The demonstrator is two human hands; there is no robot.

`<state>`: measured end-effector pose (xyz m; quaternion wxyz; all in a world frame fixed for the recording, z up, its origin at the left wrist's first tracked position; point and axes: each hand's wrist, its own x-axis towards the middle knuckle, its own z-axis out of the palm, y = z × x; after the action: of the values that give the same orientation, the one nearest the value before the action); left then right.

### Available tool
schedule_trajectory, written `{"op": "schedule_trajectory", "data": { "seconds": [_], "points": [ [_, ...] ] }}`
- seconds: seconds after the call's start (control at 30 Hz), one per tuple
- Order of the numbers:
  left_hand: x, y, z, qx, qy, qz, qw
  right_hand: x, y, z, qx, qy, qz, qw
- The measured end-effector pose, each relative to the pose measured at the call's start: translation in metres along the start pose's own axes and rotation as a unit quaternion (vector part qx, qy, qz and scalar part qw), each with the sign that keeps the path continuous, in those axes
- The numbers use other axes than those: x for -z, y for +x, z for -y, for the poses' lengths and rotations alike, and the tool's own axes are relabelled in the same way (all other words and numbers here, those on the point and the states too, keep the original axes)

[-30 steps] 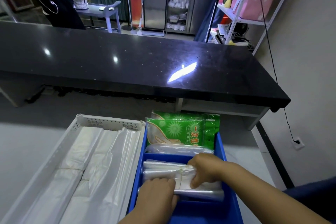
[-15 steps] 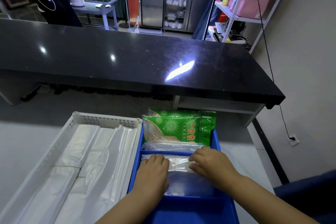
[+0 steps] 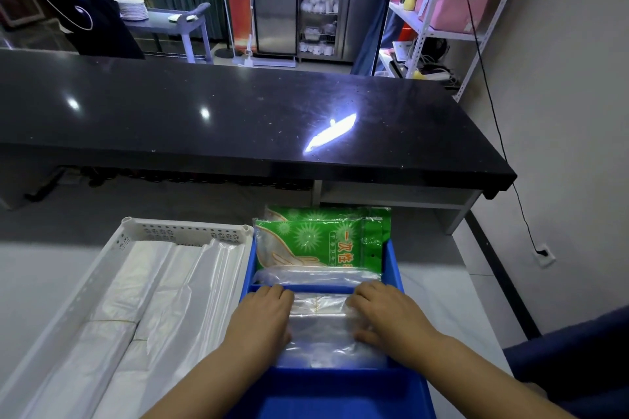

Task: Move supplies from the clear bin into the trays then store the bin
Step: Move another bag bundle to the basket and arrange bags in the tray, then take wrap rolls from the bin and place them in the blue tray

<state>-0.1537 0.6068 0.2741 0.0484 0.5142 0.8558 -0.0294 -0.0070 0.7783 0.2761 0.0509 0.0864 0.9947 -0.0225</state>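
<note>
Head view looked down on a blue tray (image 3: 391, 262) standing on the pale desk (image 3: 439, 286), its left wall touching a white perforated tray (image 3: 183, 231). Both hands lay palm down in the blue tray's middle compartment, pressing a flat stack of clear plastic bags (image 3: 320, 326). The left hand (image 3: 262, 320) covered the stack's left end and the right hand (image 3: 384, 313) its right end, fingers spread flat; neither grip was closed around anything, though whether the fingertips hooked the bags' edges could not be told. In the far compartment stood green packets (image 3: 316, 238), leaning against the tray's far wall, with another clear bundle (image 3: 316, 277) lying in front of them. The white tray held folded white plastic bags (image 3: 146, 292) along its length. Beyond both trays a black counter (image 3: 238, 116) ran across the desk's far edge. A person in a dark apron (image 3: 85, 7) stood behind it at the upper left.
</note>
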Motion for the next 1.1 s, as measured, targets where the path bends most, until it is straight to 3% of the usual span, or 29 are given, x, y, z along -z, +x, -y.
{"op": "schedule_trajectory", "data": {
  "seconds": [0.2,0.33,0.47,0.63,0.77,1.1],
  "points": [
    [0.004,-0.006,0.001,-0.012,-0.014,-0.033,0.999,0.000,-0.001,-0.007,0.008,0.020,0.037,0.999],
    [0.020,-0.014,0.002,-0.016,-0.021,-0.050,0.998,0.008,0.010,-0.008,0.036,0.001,-0.006,0.999],
    [0.023,-0.035,0.010,0.100,-0.103,-0.106,0.984,0.012,0.029,0.001,0.087,0.003,-0.035,0.996],
    [0.022,-0.088,0.026,0.235,-0.078,-0.135,0.959,0.016,0.056,0.037,0.168,0.017,-0.048,0.984],
    [0.023,-0.156,0.042,0.350,-0.081,-0.148,0.921,0.020,0.068,0.082,0.217,0.030,-0.043,0.975],
    [0.009,-0.340,0.081,0.518,-0.094,-0.196,0.827,0.037,0.067,0.242,0.341,0.036,-0.073,0.937]
  ]
}}
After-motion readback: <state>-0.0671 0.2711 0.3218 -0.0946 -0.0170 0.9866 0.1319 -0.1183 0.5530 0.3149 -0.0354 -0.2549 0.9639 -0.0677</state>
